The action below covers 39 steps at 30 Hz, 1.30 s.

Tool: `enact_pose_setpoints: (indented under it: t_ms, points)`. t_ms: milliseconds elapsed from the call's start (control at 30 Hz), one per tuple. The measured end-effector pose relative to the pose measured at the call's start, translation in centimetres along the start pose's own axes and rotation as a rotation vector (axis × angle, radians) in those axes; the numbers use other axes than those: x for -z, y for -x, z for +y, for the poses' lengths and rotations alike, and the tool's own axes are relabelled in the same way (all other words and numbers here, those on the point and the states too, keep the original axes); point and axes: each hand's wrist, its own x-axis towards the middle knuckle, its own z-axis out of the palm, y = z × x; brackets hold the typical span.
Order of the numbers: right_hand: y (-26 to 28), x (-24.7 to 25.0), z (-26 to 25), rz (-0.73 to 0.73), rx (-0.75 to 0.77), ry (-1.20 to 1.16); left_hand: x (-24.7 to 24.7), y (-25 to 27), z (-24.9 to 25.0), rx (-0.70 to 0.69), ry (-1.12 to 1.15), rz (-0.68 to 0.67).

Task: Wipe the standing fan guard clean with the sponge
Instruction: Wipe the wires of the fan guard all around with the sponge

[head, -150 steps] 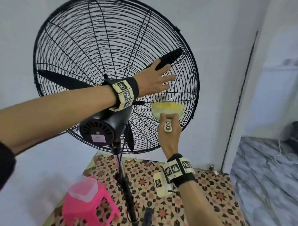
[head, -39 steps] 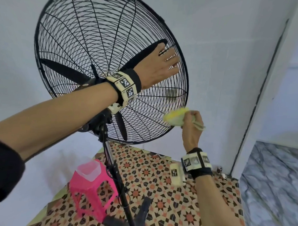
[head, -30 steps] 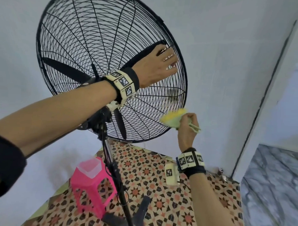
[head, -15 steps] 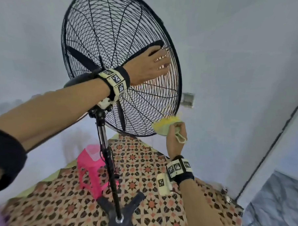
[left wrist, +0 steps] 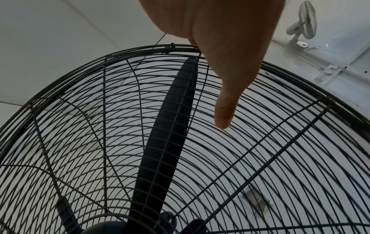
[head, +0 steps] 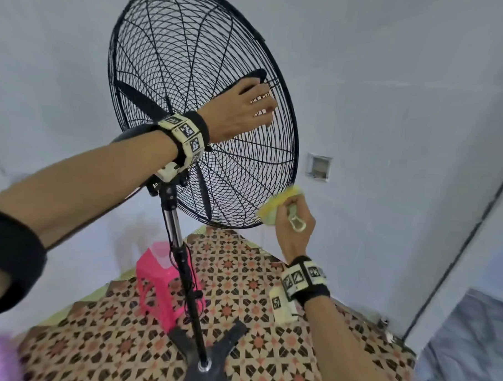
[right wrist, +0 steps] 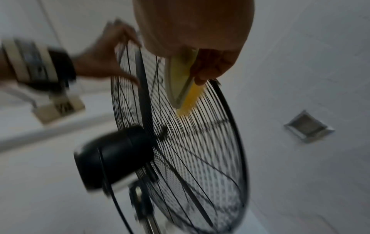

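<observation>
No brand or readable writing shows on the fan; the only markings are black-and-white square codes on the wristbands (head: 186, 133). The left hand (head: 242, 109) reaches up and right to the rear guard (head: 192, 58), its fingers hooked through the wires near the right rim, thumb (left wrist: 224, 110) lying straight along the mesh beside a black blade (left wrist: 166, 142). The right hand (head: 293, 224) is raised at the guard's lower right edge, fingers curled around the pale handle of the sponge (head: 278, 203), whose yellow pad touches the rim there; from the right wrist the pad (right wrist: 190, 98) lies against the wires. The fan stands on a pole (head: 184, 259) over a patterned floor (head: 255, 277), a pink stool (head: 157, 284) just left of it. A small wall box (head: 318, 166) sits right of the guard.
</observation>
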Motion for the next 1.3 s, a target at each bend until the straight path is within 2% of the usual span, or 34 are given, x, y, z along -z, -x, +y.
enact_pose_setpoints:
  t_ms: [33,100,167,233,300,400,467,600,667,800,833,933,967,1033,1133,1167,1200,1267,1300]
  points:
    - [-1.2,0.1,-0.9,0.036,0.055,-0.004,-0.1,0.0,0.0,-0.002,-0.002,0.001]
    - [-2.4,0.2,-1.2,-0.012,0.163,0.056,0.0,0.0,0.1,-0.002,0.001,-0.013]
    - [-1.3,0.6,0.5,-0.179,0.179,0.249,-0.1,0.1,0.1,0.009,-0.002,-0.025]
    - [0.2,1.4,2.2,-0.318,0.261,0.435,-0.2,0.1,-0.1,0.019,-0.015,-0.026]
    - [-0.4,1.9,2.0,-0.274,0.344,0.477,-0.4,0.1,-0.2,0.007,-0.005,-0.012]
    - [-3.0,1.2,-0.1,-0.085,0.436,0.5,-0.6,0.2,-0.2,-0.008,-0.015,0.011]
    - [-2.7,0.5,0.5,-0.091,0.416,0.493,-0.8,0.3,-0.1,-0.013,-0.026,0.027]
    - [2.5,0.3,4.5,-0.288,0.331,0.557,-1.1,0.6,-0.6,-0.006,0.0,0.053]
    - [2.3,0.1,4.0,-0.211,0.302,0.511,-1.0,0.7,-0.6,-0.003,0.001,0.047]
    - [-1.0,-0.3,-1.2,0.063,0.339,0.344,-1.1,0.7,-0.6,-0.018,0.017,0.067]
    - [-1.9,-0.2,-2.7,0.127,0.306,0.249,-1.2,0.7,-0.6,-0.019,0.023,0.075]
    - [-5.4,0.1,-6.0,0.398,0.073,-0.098,-1.2,0.6,-0.8,-0.019,0.04,0.08]
    - [-6.4,0.2,-6.7,0.444,0.0,-0.169,-1.2,0.5,-0.8,-0.025,0.044,0.082]
    - [-7.1,0.0,-7.4,0.417,-0.114,-0.22,-1.1,0.4,-0.7,-0.035,0.055,0.085]
    - [-5.0,-1.2,-8.1,0.148,-0.149,-0.271,-1.1,0.2,-0.7,-0.025,0.056,0.072]
    - [-4.3,-1.3,-8.1,0.13,-0.134,-0.269,-1.1,0.2,-0.7,-0.029,0.06,0.074]
    - [-4.1,-1.4,-7.8,0.196,-0.126,-0.262,-1.1,0.1,-0.8,-0.039,0.074,0.077]
    - [-4.7,-1.7,-7.2,0.453,-0.171,-0.274,-1.1,0.0,-0.9,-0.05,0.096,0.073]
    - [-4.7,-2.1,-7.2,0.525,-0.196,-0.279,-1.2,0.0,-1.0,-0.061,0.106,0.072]
